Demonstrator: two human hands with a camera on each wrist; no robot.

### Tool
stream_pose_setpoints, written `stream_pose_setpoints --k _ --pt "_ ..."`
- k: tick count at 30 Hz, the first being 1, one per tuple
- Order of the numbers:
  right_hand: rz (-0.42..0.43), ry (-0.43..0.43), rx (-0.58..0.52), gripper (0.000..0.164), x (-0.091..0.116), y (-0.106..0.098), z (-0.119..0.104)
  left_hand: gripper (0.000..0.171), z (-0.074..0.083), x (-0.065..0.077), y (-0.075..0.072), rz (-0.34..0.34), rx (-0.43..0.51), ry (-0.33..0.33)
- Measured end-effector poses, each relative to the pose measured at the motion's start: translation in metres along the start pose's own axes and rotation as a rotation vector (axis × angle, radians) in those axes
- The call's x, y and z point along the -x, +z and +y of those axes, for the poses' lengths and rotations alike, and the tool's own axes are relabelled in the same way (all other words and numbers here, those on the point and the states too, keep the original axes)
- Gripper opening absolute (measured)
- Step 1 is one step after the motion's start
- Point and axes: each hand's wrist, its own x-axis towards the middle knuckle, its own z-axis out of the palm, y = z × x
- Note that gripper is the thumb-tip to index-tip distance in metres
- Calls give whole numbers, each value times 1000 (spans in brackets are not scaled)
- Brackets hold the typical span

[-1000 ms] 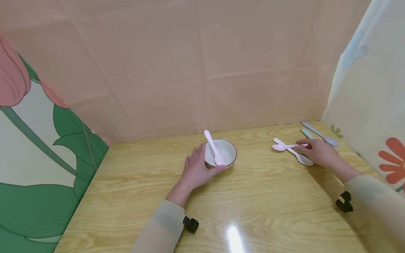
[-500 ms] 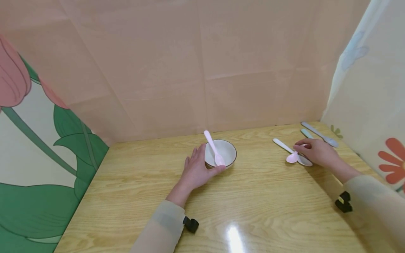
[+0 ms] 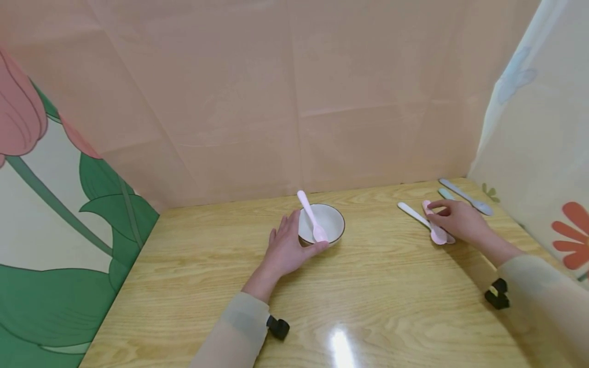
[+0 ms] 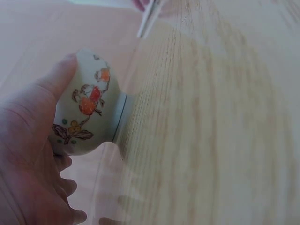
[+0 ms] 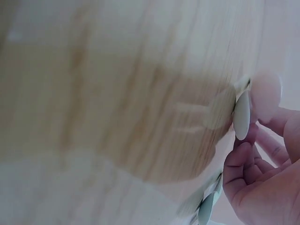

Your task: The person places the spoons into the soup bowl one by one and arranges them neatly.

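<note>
My left hand (image 3: 286, 248) holds a small white bowl (image 3: 333, 221) with a brown rim, thumb at the near side and fingers round its left. The left wrist view shows fruit and leaves painted on the bowl's outer wall (image 4: 86, 105). A pale pink spoon (image 3: 312, 215) leans inside it, handle over the far rim. On the right, my right hand (image 3: 462, 222) pinches another pink spoon (image 3: 438, 235) by its handle, bowl end toward me. This spoon overlaps a white spoon (image 3: 413, 212) lying on the table. In the right wrist view the white spoon (image 5: 242, 117) is beside the fingertips.
Behind the right hand lie a grey-blue spoon (image 3: 467, 196) and a green-handled utensil (image 3: 445, 193), partly hidden by the hand. The wooden table (image 3: 368, 286) meets a pink backdrop (image 3: 230, 128) at its far edge and a flowered panel (image 3: 543, 168) on the right.
The right hand's pink spoon has swung from pointing left to pointing toward me, now closer in line with the white spoon. The left hand and bowl have stayed put.
</note>
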Motion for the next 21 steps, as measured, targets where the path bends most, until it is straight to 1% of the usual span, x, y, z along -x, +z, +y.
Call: stream_pose_setpoints --k 3,7,12,16,19,21 --pt "-2 14 -18 55 -1 0 -1 114 -1 0 0 -1 -3 -1" --pt "-6 21 -55 61 -1 -1 -9 115 -1 0 1 -1 -9 -2" --pt "-11 15 -90 64 -2 -5 -25 117 0 0 0 -6 -11 -8" --pt "8 -10 -88 64 -3 -7 -39 117 0 0 0 -5 -11 -9" --pt "17 -25 -116 64 -4 -8 -51 116 0 0 0 -3 -8 -8" --pt "18 -39 -154 64 -4 -9 -58 116 0 0 0 -5 -8 -10"
